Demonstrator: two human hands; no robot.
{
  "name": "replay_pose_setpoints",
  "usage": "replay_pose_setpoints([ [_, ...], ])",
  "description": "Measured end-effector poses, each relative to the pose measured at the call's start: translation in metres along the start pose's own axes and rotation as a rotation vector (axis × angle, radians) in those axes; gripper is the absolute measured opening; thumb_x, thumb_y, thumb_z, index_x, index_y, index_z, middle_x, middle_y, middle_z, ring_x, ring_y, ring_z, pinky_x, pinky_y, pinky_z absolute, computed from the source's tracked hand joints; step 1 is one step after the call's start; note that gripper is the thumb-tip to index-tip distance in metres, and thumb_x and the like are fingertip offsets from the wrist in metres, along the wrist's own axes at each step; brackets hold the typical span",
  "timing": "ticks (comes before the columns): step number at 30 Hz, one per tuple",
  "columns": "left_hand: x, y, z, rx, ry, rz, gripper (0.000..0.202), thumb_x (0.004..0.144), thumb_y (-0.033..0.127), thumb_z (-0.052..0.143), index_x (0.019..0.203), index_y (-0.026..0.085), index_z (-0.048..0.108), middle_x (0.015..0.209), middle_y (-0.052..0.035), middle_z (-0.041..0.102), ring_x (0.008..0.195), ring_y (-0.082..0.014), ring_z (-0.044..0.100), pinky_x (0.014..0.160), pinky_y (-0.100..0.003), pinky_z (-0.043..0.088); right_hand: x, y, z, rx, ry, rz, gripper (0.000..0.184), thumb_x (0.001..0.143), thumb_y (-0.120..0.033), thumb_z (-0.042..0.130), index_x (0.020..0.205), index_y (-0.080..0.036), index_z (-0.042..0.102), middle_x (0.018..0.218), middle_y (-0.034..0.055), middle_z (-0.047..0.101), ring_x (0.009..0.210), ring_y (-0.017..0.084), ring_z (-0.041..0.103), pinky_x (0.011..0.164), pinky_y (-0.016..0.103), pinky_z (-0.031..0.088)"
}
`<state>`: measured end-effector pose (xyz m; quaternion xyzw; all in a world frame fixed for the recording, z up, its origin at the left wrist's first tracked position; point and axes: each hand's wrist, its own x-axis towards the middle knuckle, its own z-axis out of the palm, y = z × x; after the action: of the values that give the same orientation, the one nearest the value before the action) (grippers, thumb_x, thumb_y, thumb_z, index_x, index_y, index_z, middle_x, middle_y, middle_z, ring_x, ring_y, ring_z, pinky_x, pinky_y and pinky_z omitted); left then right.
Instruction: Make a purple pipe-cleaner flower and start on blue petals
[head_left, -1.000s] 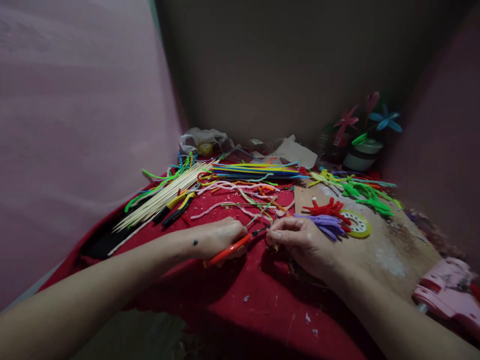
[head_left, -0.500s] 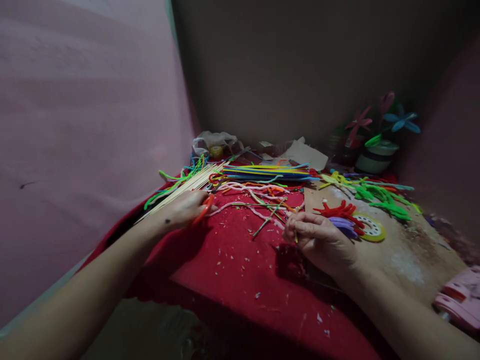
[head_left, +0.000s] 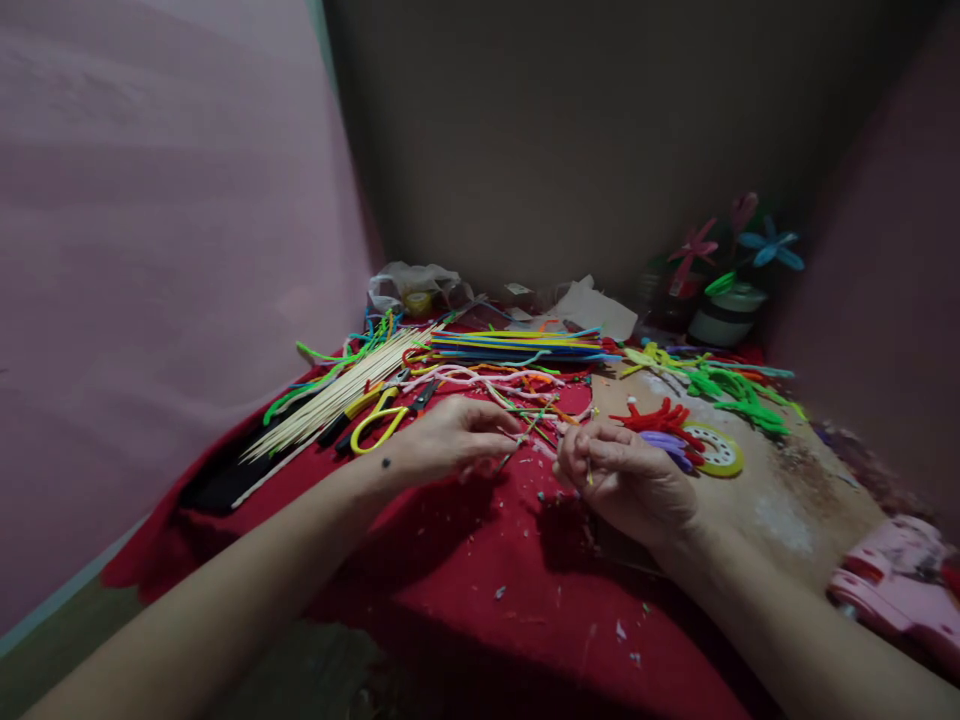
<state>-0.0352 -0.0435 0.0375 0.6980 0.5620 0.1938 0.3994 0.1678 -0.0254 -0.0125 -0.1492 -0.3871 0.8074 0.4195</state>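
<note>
Over a red cloth (head_left: 517,550) strewn with clippings, my two hands work apart, near each other: my right hand (head_left: 626,475), at five o'clock from the tangle, pinches a thin piece (head_left: 590,474) between closed fingertips, while my left hand (head_left: 457,440), at eight o'clock from it, curves loosely beside crossed thin green sticks (head_left: 536,430), though whether its fingers grip one I cannot tell. The yellow-handled scissors (head_left: 421,398) lie at ten o'clock from my left hand, blades angled toward one o'clock, near enough that a careless backward sweep of the wrist could knock them or nick skin. The piece in my right hand is so slight that a slackened pinch could drop it among the scraps, where dim light would hide it. At twelve o'clock, loose pink stems (head_left: 480,378) lie close to the sticks, and a hasty tug could snag them and drag the pile along
</note>
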Motion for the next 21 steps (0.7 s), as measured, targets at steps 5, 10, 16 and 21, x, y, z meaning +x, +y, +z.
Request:
replay_pose_setpoints([
  [5,0.018,0.015,0.026,-0.359,-0.082,0.059,0.019,0.07,0.027,0.061,0.081,0.011,0.065,0.061,-0.0009,0.059,0.048,-0.0079,0.048,0.046,-0.02,0.037,0.0,-0.002,0.0,0.018,-0.013,-0.016,0.003,0.062,-0.017,0.069,0.061,-0.014,0.067,0.057,0.0012,0.058,0.056,0.011,0.05,0.059,0.027,0.037],
  [10,0.023,0.004,0.018,-0.311,0.04,0.11,0.015,0.073,0.025,0.059,0.068,0.012,0.061,0.052,0.0031,0.051,0.044,-0.0048,0.039,0.043,-0.018,0.029,0.003,0.0,-0.002,0.038,0.094,-0.017,0.007,0.059,-0.017,0.073,0.061,-0.016,0.066,0.059,0.0005,0.061,0.058,0.012,0.053,0.062,0.028,0.042],
  [16,0.024,-0.007,0.014,-0.693,0.158,0.214,0.014,0.074,0.026,0.062,0.071,0.014,0.057,0.058,0.0034,0.051,0.049,-0.006,0.044,0.047,-0.019,0.034,0.006,0.004,-0.005,0.022,0.25,0.046,0.009,0.061,-0.015,0.074,0.067,-0.014,0.068,0.064,0.0017,0.065,0.058,0.011,0.057,0.059,0.025,0.046],
  [21,0.019,0.007,0.04,-0.657,0.142,0.166,0.012,0.074,0.026,0.062,0.076,0.014,0.059,0.062,0.0019,0.055,0.047,-0.0049,0.041,0.045,-0.018,0.032,0.009,0.007,-0.003,-0.054,0.29,0.005,0.01,0.061,-0.015,0.073,0.069,-0.013,0.069,0.064,0.0029,0.066,0.056,0.01,0.057,0.056,0.023,0.045],
])
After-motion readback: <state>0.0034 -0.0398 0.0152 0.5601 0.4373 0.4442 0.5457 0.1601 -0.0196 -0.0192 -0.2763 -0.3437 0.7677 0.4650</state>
